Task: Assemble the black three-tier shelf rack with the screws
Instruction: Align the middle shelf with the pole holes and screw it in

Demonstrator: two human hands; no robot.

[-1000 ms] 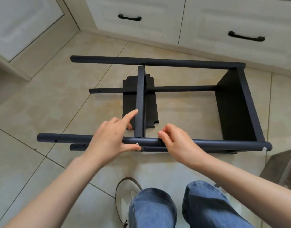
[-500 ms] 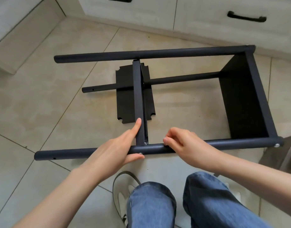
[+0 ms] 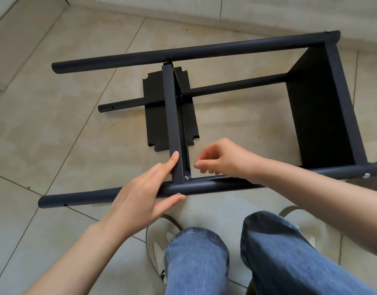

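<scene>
- The rack [image 3: 204,116] lies on its side on the floor [image 3: 55,128]; its near pole [image 3: 215,186] runs left to right.
- The left hand [image 3: 145,192] rests on that pole, forefinger straight along the middle shelf [image 3: 172,124], thumb beside a screw [image 3: 178,194].
- The right hand [image 3: 221,159], fingers loosely curled, hovers just right of the inner bolt [image 3: 186,177]. Whether it pinches anything, I cannot tell.
- The shelf's long axis runs near to far, so the right hand is nearer the joint.

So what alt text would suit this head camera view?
A person's left hand steadies a black shelf rack lying on its side on the tiled floor, forefinger on the middle shelf, while the right hand hovers loosely curled beside a screw.
</scene>
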